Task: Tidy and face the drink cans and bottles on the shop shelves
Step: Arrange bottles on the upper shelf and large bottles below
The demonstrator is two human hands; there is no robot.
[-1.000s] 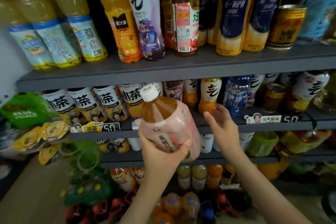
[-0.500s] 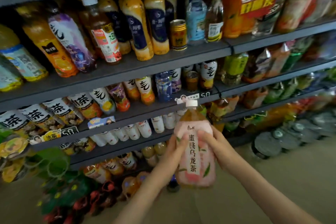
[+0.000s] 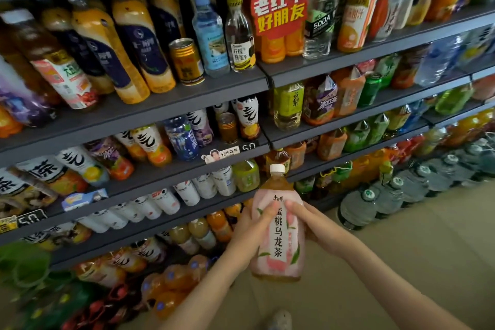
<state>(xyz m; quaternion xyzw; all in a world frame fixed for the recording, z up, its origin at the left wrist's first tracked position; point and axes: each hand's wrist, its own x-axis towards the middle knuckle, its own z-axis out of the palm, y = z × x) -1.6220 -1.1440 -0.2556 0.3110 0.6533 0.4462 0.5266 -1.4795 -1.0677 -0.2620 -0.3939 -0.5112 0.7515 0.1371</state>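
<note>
A large tea bottle with a pink peach label and white cap (image 3: 278,238) stands upright in the air in front of the lower shelves. My left hand (image 3: 251,233) grips its left side, thumb across the label. My right hand (image 3: 313,222) holds its right side, fingers curled round it. The bottle's label faces me. Behind it, dark grey shelves (image 3: 187,94) carry rows of drink bottles, and a gold can (image 3: 186,61) stands on the upper shelf. A second gold can (image 3: 227,127) sits one shelf lower.
A red promotional sign (image 3: 280,2) hangs over orange bottles. Big water jugs (image 3: 359,206) line the floor at the right. Orange-drink multipacks (image 3: 171,286) and netted goods sit at the bottom left. Beige floor (image 3: 401,262) lies under my arms.
The view has swung right along the shelves. The pink-label bottle went from my left hand alone, tilted near the shelf, to upright between both hands, away from the shelf.
</note>
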